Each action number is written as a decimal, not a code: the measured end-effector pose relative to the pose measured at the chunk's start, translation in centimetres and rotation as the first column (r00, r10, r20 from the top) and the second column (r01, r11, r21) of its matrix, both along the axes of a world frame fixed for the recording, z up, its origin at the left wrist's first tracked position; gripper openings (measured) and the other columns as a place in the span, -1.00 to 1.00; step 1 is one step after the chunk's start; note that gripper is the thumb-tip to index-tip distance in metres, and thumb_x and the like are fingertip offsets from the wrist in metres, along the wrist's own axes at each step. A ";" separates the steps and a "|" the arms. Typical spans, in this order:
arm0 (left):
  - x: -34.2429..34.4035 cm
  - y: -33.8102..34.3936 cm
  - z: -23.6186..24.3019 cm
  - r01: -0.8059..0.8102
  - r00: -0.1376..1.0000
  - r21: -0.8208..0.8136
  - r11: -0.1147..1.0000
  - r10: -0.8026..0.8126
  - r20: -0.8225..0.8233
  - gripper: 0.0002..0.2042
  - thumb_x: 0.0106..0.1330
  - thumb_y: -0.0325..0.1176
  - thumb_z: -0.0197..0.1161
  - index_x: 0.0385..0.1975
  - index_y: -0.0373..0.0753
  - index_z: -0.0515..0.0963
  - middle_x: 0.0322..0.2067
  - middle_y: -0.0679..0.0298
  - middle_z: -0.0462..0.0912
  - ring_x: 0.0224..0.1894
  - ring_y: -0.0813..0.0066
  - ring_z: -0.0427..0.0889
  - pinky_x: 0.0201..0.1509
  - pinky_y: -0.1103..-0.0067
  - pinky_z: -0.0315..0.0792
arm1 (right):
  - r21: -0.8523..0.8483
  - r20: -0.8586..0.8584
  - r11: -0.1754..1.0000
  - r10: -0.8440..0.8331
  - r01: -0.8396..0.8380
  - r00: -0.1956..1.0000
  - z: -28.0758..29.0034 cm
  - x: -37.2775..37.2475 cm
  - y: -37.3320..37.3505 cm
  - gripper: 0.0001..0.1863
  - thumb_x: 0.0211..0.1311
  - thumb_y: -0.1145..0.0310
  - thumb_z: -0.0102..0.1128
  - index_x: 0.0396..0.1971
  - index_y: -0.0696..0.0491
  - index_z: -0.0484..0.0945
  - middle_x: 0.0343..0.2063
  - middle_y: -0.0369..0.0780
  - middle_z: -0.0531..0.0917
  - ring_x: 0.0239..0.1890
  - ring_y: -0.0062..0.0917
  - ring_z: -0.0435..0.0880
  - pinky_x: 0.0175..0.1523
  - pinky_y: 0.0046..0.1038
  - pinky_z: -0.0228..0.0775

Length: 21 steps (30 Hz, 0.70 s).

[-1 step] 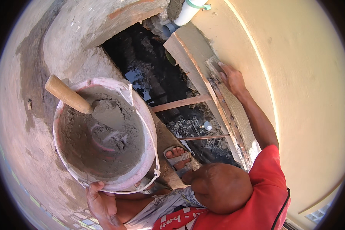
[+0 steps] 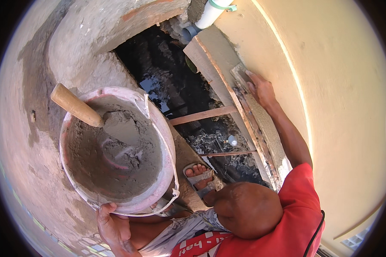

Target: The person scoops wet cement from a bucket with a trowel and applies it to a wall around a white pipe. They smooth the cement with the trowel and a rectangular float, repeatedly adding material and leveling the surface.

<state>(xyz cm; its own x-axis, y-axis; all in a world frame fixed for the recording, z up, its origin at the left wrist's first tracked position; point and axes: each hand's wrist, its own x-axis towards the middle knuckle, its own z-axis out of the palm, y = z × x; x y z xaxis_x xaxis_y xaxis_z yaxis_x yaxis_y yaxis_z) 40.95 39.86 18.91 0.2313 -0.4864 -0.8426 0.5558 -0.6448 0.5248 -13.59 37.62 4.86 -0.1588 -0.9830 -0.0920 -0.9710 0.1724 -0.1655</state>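
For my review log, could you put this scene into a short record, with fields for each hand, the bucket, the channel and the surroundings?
Left hand: at the near rim of the bucket, grip unclear
Right hand: holding a flat tool on the grey ledge
Bucket: grey mix inside, a wooden handle jutting past the rim
Channel: dark, with shiny patches, crossed by a wooden crosspiece
Surroundings: white pipe at top, cream wall at right

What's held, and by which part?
Left hand: round whitish plastic bucket, by its near rim. Right hand: flat rectangular grey tool, apparently by its wall-side edge.
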 end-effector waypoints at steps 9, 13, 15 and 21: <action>0.5 0.0 -0.9 -0.020 0.999 -0.002 1.000 0.020 0.051 -0.28 -0.08 -0.59 0.14 0.26 -0.35 0.27 0.13 0.10 0.43 0.15 0.16 0.46 0.27 0.23 0.41 | -0.034 0.101 0.983 -0.177 0.181 0.979 3.5 1.5 4.0 -0.58 0.20 0.42 0.22 0.10 0.02 0.52 -0.12 0.01 0.64 -0.20 -0.09 0.67 -0.08 -0.21 0.54; 0.9 0.5 -1.4 0.004 0.998 -0.030 1.000 -0.003 0.060 -0.30 -0.07 -0.58 0.14 0.25 -0.35 0.27 0.12 0.09 0.43 0.13 0.18 0.47 0.25 0.23 0.43 | -0.138 0.077 0.989 -0.035 0.045 0.996 3.6 2.3 -1.0 -0.58 0.20 0.42 0.21 0.10 0.04 0.52 -0.12 0.03 0.64 -0.19 -0.08 0.66 -0.05 -0.20 0.53; 1.0 0.3 -1.1 0.017 0.999 -0.017 1.000 -0.017 0.045 -0.30 -0.07 -0.57 0.14 0.24 -0.36 0.27 0.11 0.09 0.43 0.12 0.18 0.48 0.24 0.23 0.43 | -0.144 0.028 0.990 0.014 -0.010 1.000 2.7 1.4 -2.5 -0.58 0.20 0.42 0.21 0.10 0.04 0.51 -0.11 0.03 0.64 -0.17 -0.07 0.66 -0.03 -0.19 0.51; 1.8 -0.1 -1.1 0.028 1.000 -0.004 1.000 -0.028 0.007 -0.29 -0.09 -0.56 0.15 0.24 -0.39 0.26 0.10 0.06 0.44 0.10 0.16 0.47 0.24 0.21 0.41 | -0.064 0.008 0.994 -0.086 0.087 0.996 3.6 2.1 1.0 -0.58 0.20 0.43 0.20 0.10 0.06 0.51 -0.11 0.03 0.64 -0.17 -0.05 0.65 -0.04 -0.19 0.51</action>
